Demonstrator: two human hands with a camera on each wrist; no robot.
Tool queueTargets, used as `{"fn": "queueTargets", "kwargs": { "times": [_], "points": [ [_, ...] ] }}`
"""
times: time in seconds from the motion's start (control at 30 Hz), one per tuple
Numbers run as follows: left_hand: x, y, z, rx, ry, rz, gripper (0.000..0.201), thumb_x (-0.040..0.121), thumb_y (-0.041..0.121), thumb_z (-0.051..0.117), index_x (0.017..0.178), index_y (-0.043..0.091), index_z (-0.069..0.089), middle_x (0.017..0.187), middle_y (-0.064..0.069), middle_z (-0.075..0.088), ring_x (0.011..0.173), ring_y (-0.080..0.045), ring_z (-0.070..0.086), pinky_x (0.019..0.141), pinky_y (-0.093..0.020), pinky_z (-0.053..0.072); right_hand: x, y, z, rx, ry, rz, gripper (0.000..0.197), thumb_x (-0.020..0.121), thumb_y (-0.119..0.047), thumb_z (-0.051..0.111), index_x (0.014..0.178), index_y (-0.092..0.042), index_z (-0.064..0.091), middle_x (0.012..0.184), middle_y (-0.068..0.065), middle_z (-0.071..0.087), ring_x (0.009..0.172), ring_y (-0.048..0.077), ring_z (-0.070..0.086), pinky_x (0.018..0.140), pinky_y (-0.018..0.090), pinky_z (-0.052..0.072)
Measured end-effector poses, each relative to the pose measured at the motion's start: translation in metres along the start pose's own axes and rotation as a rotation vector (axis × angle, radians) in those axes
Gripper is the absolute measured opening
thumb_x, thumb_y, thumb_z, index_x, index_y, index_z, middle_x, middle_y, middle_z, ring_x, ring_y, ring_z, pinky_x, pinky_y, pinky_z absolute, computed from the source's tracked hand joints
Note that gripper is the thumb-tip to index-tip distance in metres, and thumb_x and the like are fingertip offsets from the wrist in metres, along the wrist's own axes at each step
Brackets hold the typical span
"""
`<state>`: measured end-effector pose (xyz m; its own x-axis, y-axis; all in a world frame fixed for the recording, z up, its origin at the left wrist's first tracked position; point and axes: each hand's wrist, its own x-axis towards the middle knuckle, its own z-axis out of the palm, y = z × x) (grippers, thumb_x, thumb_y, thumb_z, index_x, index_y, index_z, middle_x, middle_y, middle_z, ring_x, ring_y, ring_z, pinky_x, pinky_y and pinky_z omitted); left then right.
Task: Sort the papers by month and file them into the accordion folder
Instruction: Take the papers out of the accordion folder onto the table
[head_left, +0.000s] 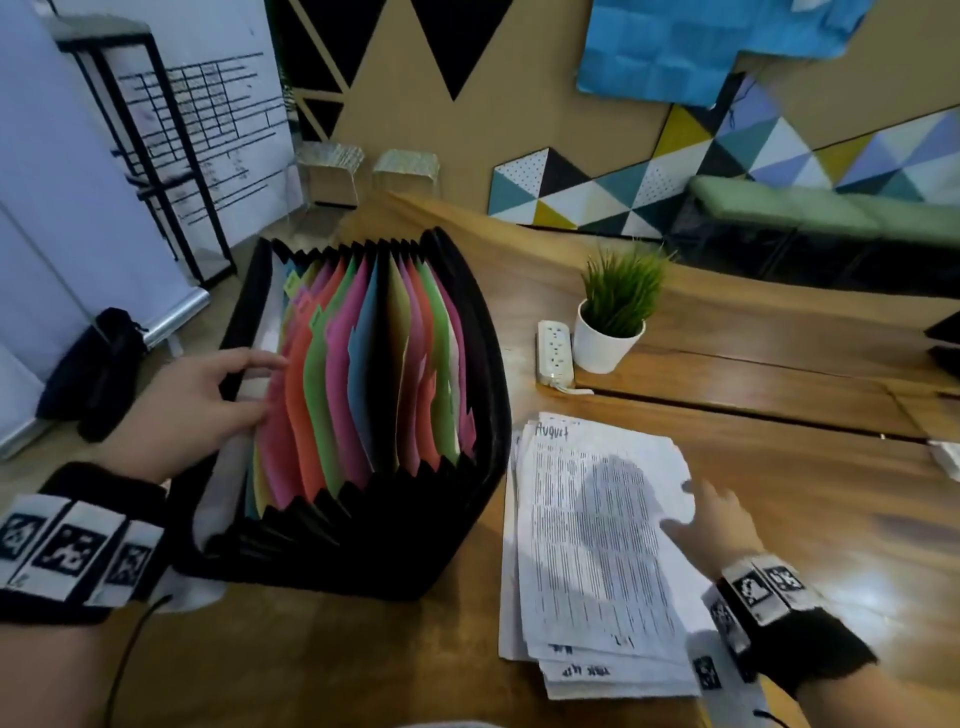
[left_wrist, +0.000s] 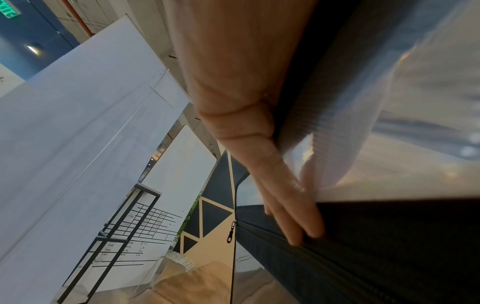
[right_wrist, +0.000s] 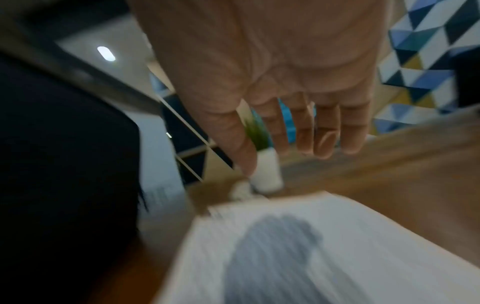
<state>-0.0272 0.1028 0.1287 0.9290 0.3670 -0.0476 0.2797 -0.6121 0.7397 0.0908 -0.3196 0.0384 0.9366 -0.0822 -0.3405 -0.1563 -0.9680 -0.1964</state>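
Note:
The black accordion folder (head_left: 363, 551) stands open on the wooden table (head_left: 831, 499), its coloured dividers (head_left: 363, 364) fanned out. My left hand (head_left: 270, 387) reaches over the folder's left wall, thumb and straight fingers touching the first dividers. In the left wrist view its fingers (left_wrist: 303, 230) lie flat along the folder's black zipped edge (left_wrist: 389, 257). To the right lies a stack of printed papers (head_left: 587, 545); the top sheet is headed "August". My right hand (head_left: 696, 512) hovers spread over the stack's right edge and holds nothing. The right wrist view is blurred, with the fingers (right_wrist: 298, 133) above the papers (right_wrist: 363, 246).
A potted plant (head_left: 613, 322) and a white power strip (head_left: 555, 353) stand behind the papers. A raised wooden ledge (head_left: 753, 374) runs along the back right. A dark bag (head_left: 98, 374) lies on the floor left of the table.

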Motion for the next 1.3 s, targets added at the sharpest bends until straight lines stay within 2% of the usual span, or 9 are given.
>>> {"fn": "queueTargets", "kwargs": {
  "times": [0.17,0.3,0.47,0.6,0.8,0.97,1.0,1.13,1.3],
  "points": [
    [0.002,-0.003,-0.001,0.033,0.007,0.006,0.044,0.074,0.01,0.071,0.096,0.048,0.065,0.111,0.012,0.067,0.088,-0.027,0.067,0.085,-0.045,0.05,-0.049,-0.112,-0.088,0.293,0.303,-0.573,0.02,0.087,-0.022,0.061,0.105,-0.015,0.062,0.099,-0.003,0.061,0.083,0.011,0.056,0.074,0.021,0.042],
    [0.002,-0.003,-0.001,0.058,0.01,-0.009,0.045,0.079,0.007,0.068,0.1,0.047,0.062,0.113,0.018,0.064,0.087,-0.001,0.064,0.089,-0.041,0.051,-0.082,-0.191,-0.111,0.408,0.1,-0.84,0.013,0.088,-0.014,0.057,0.099,-0.017,0.065,0.088,-0.008,0.064,0.083,0.008,0.062,0.077,0.019,0.051],
    [0.0,-0.002,-0.004,0.116,-0.003,-0.028,0.041,0.072,0.031,0.065,0.1,0.06,0.057,0.107,0.032,0.062,0.084,-0.018,0.068,0.079,-0.048,0.055,-0.06,-0.236,-0.08,-0.271,-0.057,-0.681,0.018,0.09,-0.012,0.049,0.098,0.0,0.062,0.089,0.003,0.06,0.086,0.023,0.061,0.063,0.025,0.044],
    [0.003,-0.006,0.0,0.066,0.044,0.011,0.043,0.079,0.003,0.067,0.109,0.033,0.065,0.112,0.014,0.062,0.084,0.003,0.053,0.059,-0.014,0.04,-0.051,-0.241,-0.059,-0.434,-0.034,-0.527,0.037,0.092,-0.023,0.052,0.06,-0.009,0.041,0.058,0.0,0.041,0.052,0.013,0.044,0.043,0.022,0.029],
    [0.006,-0.011,0.002,0.012,0.052,0.033,0.042,0.079,-0.005,0.065,0.11,0.023,0.066,0.109,0.009,0.061,0.09,0.004,0.052,0.058,-0.005,0.035,-0.045,-0.234,-0.042,-0.32,-0.153,-0.641,0.054,0.088,-0.019,0.057,0.066,-0.033,0.01,0.065,-0.003,0.023,0.072,0.021,0.038,0.05,0.02,0.023],
    [0.007,-0.012,0.005,0.001,0.044,0.058,0.041,0.08,-0.008,0.062,0.112,0.017,0.066,0.11,0.007,0.058,0.096,0.005,0.026,0.053,-0.005,0.038,-0.04,-0.232,-0.061,-0.273,-0.105,-0.618,0.034,0.089,-0.006,0.046,0.06,-0.018,0.034,0.064,0.0,0.036,0.062,0.017,0.041,0.053,0.022,0.032],
    [0.007,-0.011,0.005,-0.017,0.038,0.043,0.04,0.081,-0.009,0.062,0.111,0.018,0.066,0.11,0.007,0.058,0.056,0.002,0.026,0.054,-0.004,0.039,-0.041,-0.227,-0.073,-0.223,-0.052,-0.628,0.028,0.087,-0.003,0.045,0.061,-0.012,0.04,0.066,0.002,0.043,0.06,0.016,0.043,0.051,0.022,0.032],
    [0.006,-0.016,0.0,0.03,0.049,0.027,0.041,0.076,0.008,0.069,0.102,0.04,0.065,0.105,0.01,0.066,0.074,0.003,0.055,0.069,-0.016,0.046,-0.046,-0.184,-0.132,0.138,0.167,-0.649,0.038,0.081,0.0,0.051,0.116,-0.012,0.059,0.107,0.007,0.064,0.094,0.022,0.06,0.079,0.024,0.044],
    [0.003,-0.013,-0.003,0.062,0.032,0.021,0.045,0.072,0.013,0.072,0.089,0.054,0.061,0.107,0.011,0.066,0.1,-0.011,0.059,0.08,-0.029,0.043,-0.048,-0.103,-0.168,0.63,0.191,-0.44,0.039,0.079,0.005,0.058,0.11,-0.019,0.055,0.082,0.002,0.07,0.065,0.018,0.065,0.057,0.032,0.052]
  ]
}}
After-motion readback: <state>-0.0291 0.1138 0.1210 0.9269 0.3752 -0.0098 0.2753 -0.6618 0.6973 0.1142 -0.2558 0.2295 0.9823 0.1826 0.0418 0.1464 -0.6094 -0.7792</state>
